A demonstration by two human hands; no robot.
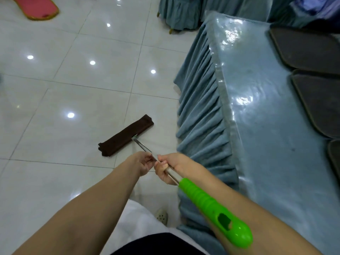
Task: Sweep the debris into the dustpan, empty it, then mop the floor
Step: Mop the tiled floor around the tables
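A flat mop with a dark brown cloth head (126, 135) lies on the glossy white tile floor (73, 100). Its metal pole (142, 146) runs back towards me and ends in a bright green grip (213, 208). My right hand (168, 167) grips the pole just ahead of the green grip. My left hand (142, 162) is a little further down the pole, its fingers curled round the thin metal. No debris or dustpan is in view.
A table with a pleated blue-grey skirt and a clear plastic cover (257, 107) stands close on my right, with dark mats (309, 50) on it. Covered chairs (180, 13) stand at the back. A pink pad (36, 7) lies at the far left. My shoe (161, 216) shows below.
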